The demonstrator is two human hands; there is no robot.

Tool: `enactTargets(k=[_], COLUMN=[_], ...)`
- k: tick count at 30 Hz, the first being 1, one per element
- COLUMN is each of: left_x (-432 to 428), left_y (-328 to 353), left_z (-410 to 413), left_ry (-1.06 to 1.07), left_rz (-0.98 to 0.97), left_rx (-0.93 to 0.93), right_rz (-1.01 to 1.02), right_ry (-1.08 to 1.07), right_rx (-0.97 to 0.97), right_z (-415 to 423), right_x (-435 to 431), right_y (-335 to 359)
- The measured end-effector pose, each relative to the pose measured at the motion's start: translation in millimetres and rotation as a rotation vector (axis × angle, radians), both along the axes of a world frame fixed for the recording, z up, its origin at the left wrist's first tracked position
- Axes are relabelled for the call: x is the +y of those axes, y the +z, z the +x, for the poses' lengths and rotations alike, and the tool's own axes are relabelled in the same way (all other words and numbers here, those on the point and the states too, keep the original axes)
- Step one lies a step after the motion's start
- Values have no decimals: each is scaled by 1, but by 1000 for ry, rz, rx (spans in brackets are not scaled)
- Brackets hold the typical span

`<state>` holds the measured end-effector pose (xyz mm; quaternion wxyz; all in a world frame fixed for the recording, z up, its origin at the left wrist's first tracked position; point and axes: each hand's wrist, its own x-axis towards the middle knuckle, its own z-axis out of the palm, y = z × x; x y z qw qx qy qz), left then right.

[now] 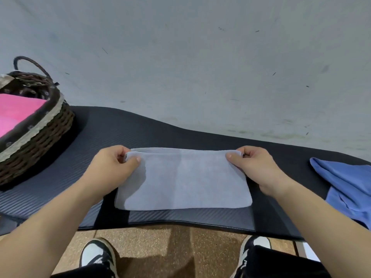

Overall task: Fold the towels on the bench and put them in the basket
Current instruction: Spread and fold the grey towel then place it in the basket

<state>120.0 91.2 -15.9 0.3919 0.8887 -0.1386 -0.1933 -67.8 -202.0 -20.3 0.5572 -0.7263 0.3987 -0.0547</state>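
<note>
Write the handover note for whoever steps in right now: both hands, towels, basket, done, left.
Left hand: pinches the far left corner of the light grey terry towel.
Right hand: pinches its far right corner.
The towel lies folded flat on the black ribbed bench.
Done: pink towel lies in the brown wicker basket, at left.
Left: finish folding the grey towel, basket it, then the crumpled blue towel at right.

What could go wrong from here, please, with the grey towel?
The left hand and right hand pinch only the far corners of the grey towel, so its layers may slip out of line in the next fold. Its near edge lies close to the bench front; a pull could drag it off. The blue towel seems to drape over the edge and might slide down.
</note>
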Motion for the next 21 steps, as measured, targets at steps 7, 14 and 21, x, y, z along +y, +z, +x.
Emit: enactTargets(k=[7,14,21], left_x=[-11,-17,-26], left_y=[-6,-14,-1], left_z=[12,17,-3], left_ry=[40,46,-93], left_rz=[72,144,243], left_rx=[-18,-99,-546], right_rz=[-129,-212,-848], right_ry=[-38,-63,86], right_rx=[76,111,208], right_z=[14,16,13], right_x=[-2,-1,13], right_y=[-11,-11,-7])
